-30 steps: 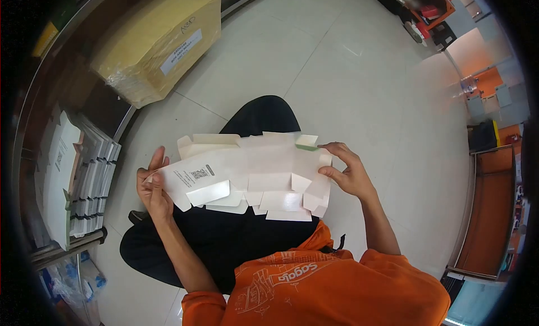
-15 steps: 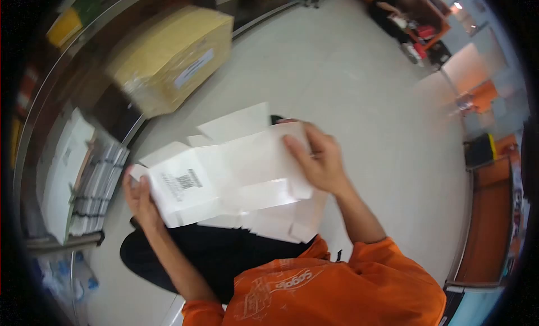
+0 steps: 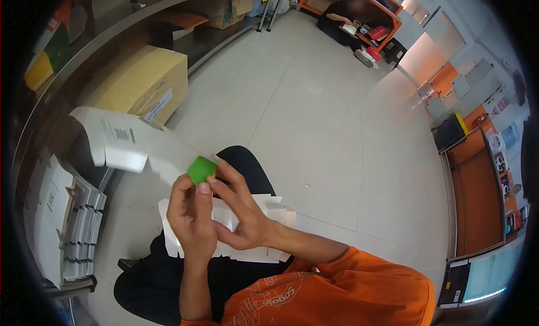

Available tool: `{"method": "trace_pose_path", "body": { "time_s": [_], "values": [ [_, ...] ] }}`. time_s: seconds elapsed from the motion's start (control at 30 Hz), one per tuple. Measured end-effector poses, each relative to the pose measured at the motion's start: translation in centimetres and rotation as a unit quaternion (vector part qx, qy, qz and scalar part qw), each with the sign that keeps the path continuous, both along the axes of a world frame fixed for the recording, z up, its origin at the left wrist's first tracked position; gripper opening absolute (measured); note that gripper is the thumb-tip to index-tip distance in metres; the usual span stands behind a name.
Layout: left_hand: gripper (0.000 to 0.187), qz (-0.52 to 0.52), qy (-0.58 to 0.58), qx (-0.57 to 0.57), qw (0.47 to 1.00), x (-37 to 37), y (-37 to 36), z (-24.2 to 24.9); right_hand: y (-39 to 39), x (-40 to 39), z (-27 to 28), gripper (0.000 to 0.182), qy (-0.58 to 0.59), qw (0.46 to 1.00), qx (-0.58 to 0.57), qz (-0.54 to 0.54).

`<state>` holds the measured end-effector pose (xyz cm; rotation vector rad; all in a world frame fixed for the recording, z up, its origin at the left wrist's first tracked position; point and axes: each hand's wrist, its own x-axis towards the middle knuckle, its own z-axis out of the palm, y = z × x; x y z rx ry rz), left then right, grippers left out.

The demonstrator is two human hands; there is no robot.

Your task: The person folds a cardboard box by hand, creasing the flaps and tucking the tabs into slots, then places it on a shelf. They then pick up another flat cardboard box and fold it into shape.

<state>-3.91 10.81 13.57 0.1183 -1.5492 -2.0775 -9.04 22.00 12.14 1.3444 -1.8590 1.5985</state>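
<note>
White printed sheet (image 3: 120, 136) was raised over the lap (image 3: 236, 272), running out past its far left corner. I had the left hand (image 3: 193, 219) and right hand (image 3: 247, 216) pinching its green flap (image 3: 202, 170). Status: flap gripped, sheet body opened out, not folded up. More white flat pieces (image 3: 278, 215) lay across the lap, also unfolded. Couldn't tell if the flap was creased.
</note>
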Motion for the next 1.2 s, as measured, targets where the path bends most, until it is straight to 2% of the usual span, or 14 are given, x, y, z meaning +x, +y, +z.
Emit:
{"method": "trace_pose_path", "body": {
  "time_s": [0.07,0.1,0.13,0.2,0.23,0.27,0.3,0.5,0.6,0.63,0.7,0.73,0.97,1.2],
  "values": [
    [0.017,0.036,0.017,-0.021,0.999,-1.1,0.4,-1.3,2.1,-1.1,-1.1,0.060,-0.072,0.992,0.042,0.095],
    [0.014,0.033,0.009,-0.143,0.989,-1.4,0.4,-2.1,1.9,-1.3,-3.0,0.054,-0.158,0.972,-0.097,0.142],
    [0.011,0.031,0.000,-0.261,0.965,-1.8,0.6,-2.9,2.2,-1.5,-3.0,0.054,-0.157,0.973,-0.095,0.143],
    [0.009,0.058,0.020,-0.301,0.952,-2.7,1.3,-4.6,3.7,-1.9,-2.6,0.037,-0.306,0.949,-0.071,0.006],
    [0.009,0.037,0.002,-0.326,0.945,-2.6,1.6,-5.7,4.6,-2.3,-2.7,0.037,-0.305,0.950,-0.070,0.006],
    [0.009,0.016,-0.016,-0.349,0.937,-2.4,1.9,-6.5,5.5,-3.0,-2.7,0.029,-0.251,0.966,0.040,-0.048],
    [0.008,-0.006,-0.044,-0.303,0.952,-2.2,2.2,-6.9,6.1,-3.3,-2.5,0.021,-0.193,0.964,0.151,-0.102],
    [0.014,-0.017,-0.117,-0.110,0.987,-1.8,3.4,-8.1,5.3,-3.1,-0.5,0.016,-0.254,0.932,0.219,-0.136],
    [0.014,0.013,-0.104,-0.127,0.986,-1.8,3.2,-8.1,4.9,-4.2,-0.7,0.020,-0.223,0.914,0.297,-0.165],
    [0.014,0.015,-0.107,-0.127,0.986,-1.8,3.0,-8.0,4.6,-4.4,-0.4,0.020,-0.224,0.914,0.298,-0.161],
    [0.015,0.002,-0.132,0.001,0.991,-1.6,2.1,-7.3,3.6,-4.4,0.3,0.020,-0.437,0.865,0.214,-0.121],
    [0.016,-0.018,-0.110,0.048,0.993,-1.4,1.6,-7.0,3.2,-4.4,-0.5,0.019,-0.437,0.886,0.137,-0.077],
    [0.022,-0.002,-0.095,0.235,0.967,-0.9,-0.3,-5.3,0.2,-2.6,0.2,0.015,-0.312,0.947,0.070,-0.026],
    [0.021,-0.096,-0.036,0.352,0.930,-2.8,1.3,-9.7,0.2,-3.0,-0.7,0.011,-0.095,0.954,0.239,-0.152]
  ]
}}
